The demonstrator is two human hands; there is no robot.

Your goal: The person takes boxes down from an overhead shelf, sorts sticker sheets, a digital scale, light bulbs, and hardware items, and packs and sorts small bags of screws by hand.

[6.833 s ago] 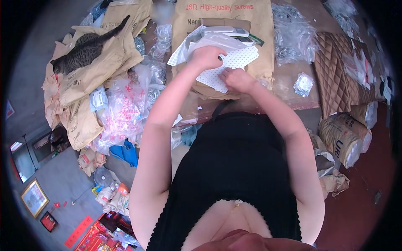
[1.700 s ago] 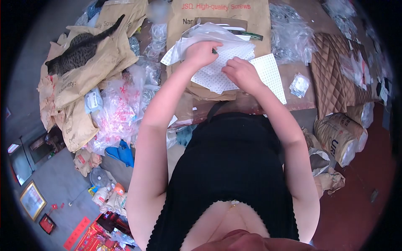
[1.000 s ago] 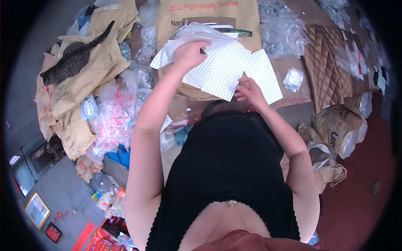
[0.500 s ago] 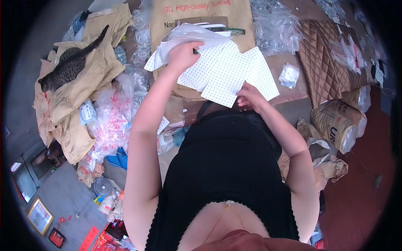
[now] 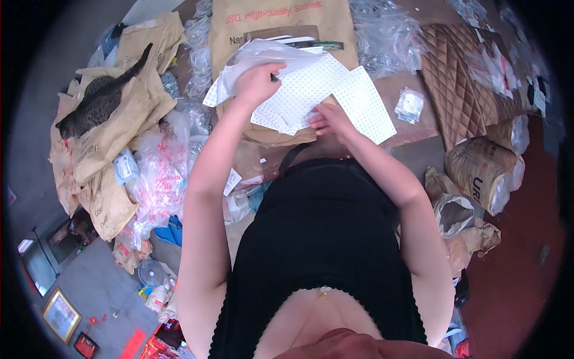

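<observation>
White sheets printed with rows of small marks (image 5: pixel 299 90) lie fanned out over a brown paper sack. My left hand (image 5: pixel 258 85) is on the left side of the pile, its fingers curled over a clear plastic bag (image 5: pixel 245 60) and the sheets' edge. A small dark spot shows by its fingertips; I cannot make it out. At the near edge of the sheets, my right hand (image 5: pixel 332 122) has its thumb and bent fingers on a sheet's corner. Another printed sheet (image 5: pixel 368 105) lies slanted to the right of that hand.
The brown sack with red lettering (image 5: pixel 281 15) lies beneath the pile. Clear plastic bags (image 5: pixel 388 42) are heaped behind it to the right. A small clear packet (image 5: pixel 409 105) sits near a quilted brown cover (image 5: pixel 457 84). On paper sacks at left lies a cat (image 5: pixel 95 105).
My right hand has moved left and away from my body, and the sheet that stuck out toward me has shifted up into the pile. My left hand stays on the plastic bag.
</observation>
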